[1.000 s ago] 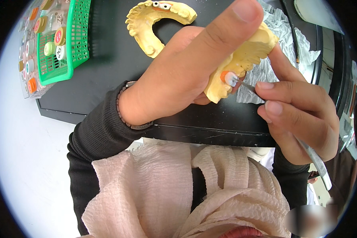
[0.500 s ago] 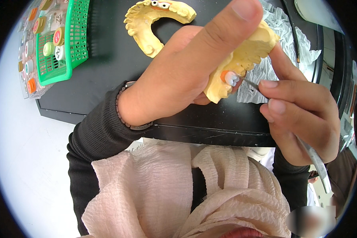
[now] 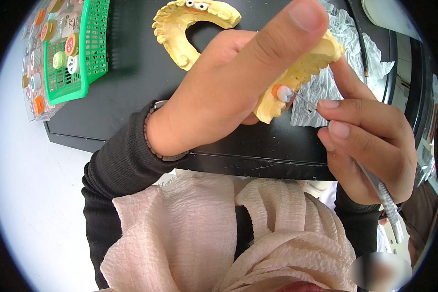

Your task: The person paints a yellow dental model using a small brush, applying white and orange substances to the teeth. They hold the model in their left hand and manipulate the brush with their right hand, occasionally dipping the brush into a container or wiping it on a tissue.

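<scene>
My left hand (image 3: 224,82) is closed around a yellow plaster dental model (image 3: 306,65), its thumb lying over the top and part of the model hidden beneath it. Near the model's lower end sits a whitish-blue tooth crown (image 3: 284,93) with an orange patch beside it. My right hand (image 3: 374,141) pinches a metal dental carving tool (image 3: 385,198) with a knurled handle. The tool's thin tip is at the crown, seemingly touching it. A second yellow dental model (image 3: 173,36), horseshoe shaped, lies on the black tabletop (image 3: 136,58) at the far side, with white and orange pieces in its arch.
At the far left, a green plastic basket (image 3: 96,44) stands by a clear box of small jars with coloured lids (image 3: 47,30). Crumpled white tissue (image 3: 309,109) lies behind my right hand, and a dark thin brush (image 3: 361,44) rests across it. A pale round container (image 3: 389,14) is at far right.
My left hand and the model have shifted slightly right and up. The tool in my right hand has tilted a little, its handle end lower, with its tip still by the crown.
</scene>
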A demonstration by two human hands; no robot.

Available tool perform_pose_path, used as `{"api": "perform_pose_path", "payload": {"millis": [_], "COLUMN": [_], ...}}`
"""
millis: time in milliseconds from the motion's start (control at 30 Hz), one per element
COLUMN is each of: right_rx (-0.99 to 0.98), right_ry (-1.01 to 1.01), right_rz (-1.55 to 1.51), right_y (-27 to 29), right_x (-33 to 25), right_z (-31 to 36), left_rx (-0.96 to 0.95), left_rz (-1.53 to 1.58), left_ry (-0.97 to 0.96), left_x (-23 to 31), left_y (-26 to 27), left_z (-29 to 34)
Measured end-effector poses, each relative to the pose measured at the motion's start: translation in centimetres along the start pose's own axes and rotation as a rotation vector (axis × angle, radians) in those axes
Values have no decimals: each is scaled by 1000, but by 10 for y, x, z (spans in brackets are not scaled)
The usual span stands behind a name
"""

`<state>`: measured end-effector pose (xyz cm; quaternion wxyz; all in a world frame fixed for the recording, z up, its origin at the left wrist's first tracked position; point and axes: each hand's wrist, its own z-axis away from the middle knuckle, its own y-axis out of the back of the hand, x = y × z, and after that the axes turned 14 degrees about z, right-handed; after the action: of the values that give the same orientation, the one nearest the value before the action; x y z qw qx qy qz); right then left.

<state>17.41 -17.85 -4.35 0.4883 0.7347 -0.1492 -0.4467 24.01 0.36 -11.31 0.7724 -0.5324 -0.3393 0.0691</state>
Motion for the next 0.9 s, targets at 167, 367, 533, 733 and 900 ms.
{"api": "perform_pose_path", "payload": {"millis": [167,367,533,733,900], "right_rx": [8,31,86,249,668], "right_ry": [-9,31,71,27,-219], "right_rz": [8,90,86,10,23], "right_y": [-1,-3,-6,-11,-24], "right_x": [-3,-2,1,12,23], "right_z": [-1,0,0,7,30], "left_rx": [-4,-4,5,1,-51], "left_rz": [-3,9,61,120,122], "left_ry": [-8,3,41,89,96], "left_x": [0,-1,1,2,4], "left_y": [-1,-3,-5,-6,-13], "left_z": [-1,-2,0,-3,-1]}}
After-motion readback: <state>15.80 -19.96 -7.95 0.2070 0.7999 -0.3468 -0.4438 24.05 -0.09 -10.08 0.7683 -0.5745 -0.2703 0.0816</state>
